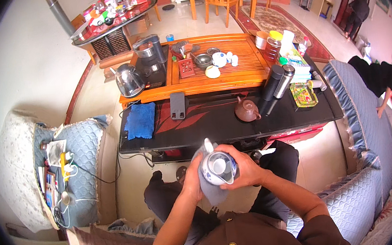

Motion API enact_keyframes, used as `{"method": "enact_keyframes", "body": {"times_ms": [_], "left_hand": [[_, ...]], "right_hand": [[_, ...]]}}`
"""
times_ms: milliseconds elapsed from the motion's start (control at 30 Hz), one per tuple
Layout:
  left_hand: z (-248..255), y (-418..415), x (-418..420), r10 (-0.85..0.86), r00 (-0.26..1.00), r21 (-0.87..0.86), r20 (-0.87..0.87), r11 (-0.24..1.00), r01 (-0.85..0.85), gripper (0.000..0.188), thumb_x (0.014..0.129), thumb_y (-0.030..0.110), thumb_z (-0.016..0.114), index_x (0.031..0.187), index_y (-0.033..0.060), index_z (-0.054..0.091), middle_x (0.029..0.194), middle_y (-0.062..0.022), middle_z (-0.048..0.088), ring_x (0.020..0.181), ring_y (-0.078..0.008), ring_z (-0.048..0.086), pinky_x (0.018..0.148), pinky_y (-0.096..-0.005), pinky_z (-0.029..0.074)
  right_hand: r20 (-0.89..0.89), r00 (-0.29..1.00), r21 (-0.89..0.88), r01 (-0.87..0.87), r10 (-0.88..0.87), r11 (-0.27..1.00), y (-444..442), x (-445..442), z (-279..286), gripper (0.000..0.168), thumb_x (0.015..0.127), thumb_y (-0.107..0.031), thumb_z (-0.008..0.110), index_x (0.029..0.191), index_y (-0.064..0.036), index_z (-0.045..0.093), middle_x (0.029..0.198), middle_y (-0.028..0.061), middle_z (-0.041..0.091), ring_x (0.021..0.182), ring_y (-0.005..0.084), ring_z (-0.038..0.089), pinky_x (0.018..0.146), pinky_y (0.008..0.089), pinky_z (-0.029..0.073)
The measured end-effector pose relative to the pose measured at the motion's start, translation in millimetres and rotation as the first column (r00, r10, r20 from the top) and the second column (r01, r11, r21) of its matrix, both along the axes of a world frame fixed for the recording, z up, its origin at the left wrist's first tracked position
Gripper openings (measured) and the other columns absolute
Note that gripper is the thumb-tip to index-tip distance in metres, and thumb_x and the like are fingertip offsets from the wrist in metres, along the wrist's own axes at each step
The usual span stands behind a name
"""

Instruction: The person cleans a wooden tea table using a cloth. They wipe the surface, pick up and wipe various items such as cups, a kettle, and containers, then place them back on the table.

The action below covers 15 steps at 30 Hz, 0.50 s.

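A blue-and-white porcelain pitcher (pixel 211 174) is held between my hands above my lap, its open mouth turned up toward me. My right hand (pixel 246 165) grips its right side. On the other side, my left hand (pixel 192 180) presses a grey cloth (pixel 215 194) against the pitcher's wall. A white handle or spout (pixel 208 145) sticks out at the far side, and the pouring lip points back toward me. Beyond my hands, a brown clay teapot (pixel 247 110) lies upside down on the black table (pixel 211 131).
A wooden tea tray (pixel 245 43) bears a bowl, small cups and a red holder. An electric kettle (pixel 129 80) stands at its left. Nearby are a blue towel (pixel 141 121), a grey phone stand (pixel 177 105), flasks (pixel 273 82) and an ashtray (pixel 304 95). A person (pixel 379 74) bends at the right.
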<state>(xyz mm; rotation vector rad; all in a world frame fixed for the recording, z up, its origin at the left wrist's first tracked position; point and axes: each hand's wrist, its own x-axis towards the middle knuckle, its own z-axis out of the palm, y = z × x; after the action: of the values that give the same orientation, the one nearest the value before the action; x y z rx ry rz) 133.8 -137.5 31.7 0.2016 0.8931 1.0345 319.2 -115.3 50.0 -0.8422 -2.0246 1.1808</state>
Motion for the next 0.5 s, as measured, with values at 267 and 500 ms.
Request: {"method": "enact_keyframes", "body": {"times_ms": [267,500], "left_hand": [[-28,-57,22,0.346,0.928,0.187,0.14,0.911,-0.368,0.042,0.103,0.04,0.041,0.125,0.0074,0.054,0.121,-0.0082,0.062,0.111,-0.0206,0.06,0.097,-0.036,0.047],[-19,-100,34,0.559,0.701,0.773,-0.444,0.634,-0.015,0.065,0.1,0.028,0.044,0.148,-0.0047,0.014,0.143,-0.0174,0.033,0.127,-0.0272,0.039,0.108,-0.0375,0.028]], "right_hand": [[-0.213,0.968,-0.226,0.079,-0.129,0.971,-53,-19,-23,0.101,0.065,-0.023,0.089,0.144,-0.003,0.03,0.137,0.0093,0.044,0.128,0.02,0.043,0.108,0.034,0.034],[-0.353,0.9,-0.273,0.164,-0.257,0.948,-77,-29,-32,0.098,0.063,-0.02,0.088,0.141,-0.002,0.032,0.129,0.0092,0.05,0.12,0.0189,0.049,0.103,0.0331,0.038]]}}
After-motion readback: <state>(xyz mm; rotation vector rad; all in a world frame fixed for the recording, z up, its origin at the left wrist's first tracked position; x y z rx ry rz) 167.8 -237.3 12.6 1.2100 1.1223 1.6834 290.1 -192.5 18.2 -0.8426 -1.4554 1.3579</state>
